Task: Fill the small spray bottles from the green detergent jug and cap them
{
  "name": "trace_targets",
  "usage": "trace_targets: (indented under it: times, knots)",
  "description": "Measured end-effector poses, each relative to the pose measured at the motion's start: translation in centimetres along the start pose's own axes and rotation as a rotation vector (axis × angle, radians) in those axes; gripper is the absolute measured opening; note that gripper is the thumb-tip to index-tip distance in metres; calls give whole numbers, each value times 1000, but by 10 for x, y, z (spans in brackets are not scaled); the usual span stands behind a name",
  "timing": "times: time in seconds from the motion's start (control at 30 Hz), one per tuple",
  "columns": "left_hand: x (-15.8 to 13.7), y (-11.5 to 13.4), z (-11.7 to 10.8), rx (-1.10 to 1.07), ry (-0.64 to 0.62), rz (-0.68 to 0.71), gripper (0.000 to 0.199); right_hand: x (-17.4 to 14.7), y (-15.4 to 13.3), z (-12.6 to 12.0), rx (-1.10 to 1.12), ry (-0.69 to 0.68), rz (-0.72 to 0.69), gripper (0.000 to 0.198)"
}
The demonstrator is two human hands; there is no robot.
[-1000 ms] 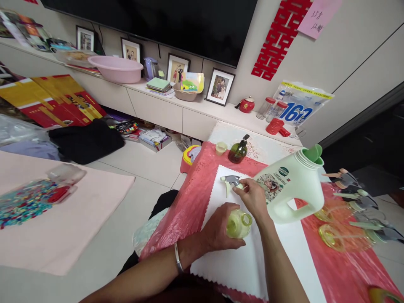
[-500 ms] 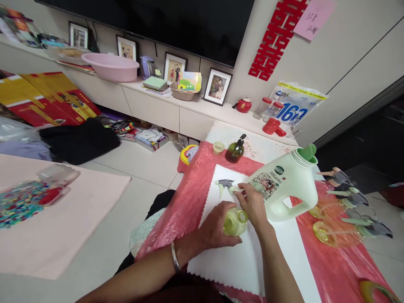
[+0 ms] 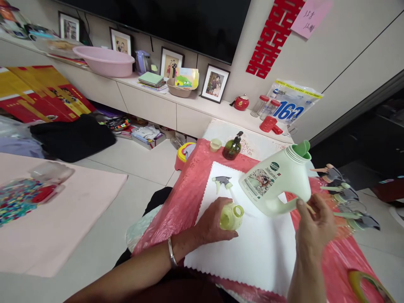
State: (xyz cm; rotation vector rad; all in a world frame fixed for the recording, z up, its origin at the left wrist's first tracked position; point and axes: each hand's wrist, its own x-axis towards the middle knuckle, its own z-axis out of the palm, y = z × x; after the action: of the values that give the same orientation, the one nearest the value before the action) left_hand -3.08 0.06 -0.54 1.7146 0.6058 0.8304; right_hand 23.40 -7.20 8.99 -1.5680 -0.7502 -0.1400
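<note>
Left hand [image 3: 212,222] wraps thumb and fingers around 1 uncapped yellow-green bottle [image 3: 231,217], over white mat [image 3: 252,252] toward its left edge, mouth angled up. Right hand [image 3: 315,225] at handle of pale green jug [image 3: 268,183], by mat's right edge; fingers curled, cannot tell if pinching handle. 1 gray spray head [image 3: 223,182] lies near mat's far-left corner; dark pump bottle [image 3: 232,148] stands beyond far edge.

Pale wall [image 3: 350,33] with red cutouts [image 3: 274,40], black television [image 3: 164,25], long white cabinet [image 3: 151,103], light tiled floor [image 3: 135,164]
</note>
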Motion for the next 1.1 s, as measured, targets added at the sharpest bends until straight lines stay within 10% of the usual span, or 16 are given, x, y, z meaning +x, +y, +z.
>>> trace_targets:
  times: [0.33,0.67,1.1]
  knots:
    - [1,3,-1,-12,-9,-38,97,-3,60,23,106,-105,244,63]
    - [2,0,-2,-14,-16,7,98,-3,44,34,157,47,230,49]
    - [3,2,-1,4,1,15,96,-9,-35,-61,-220,83,283,49]
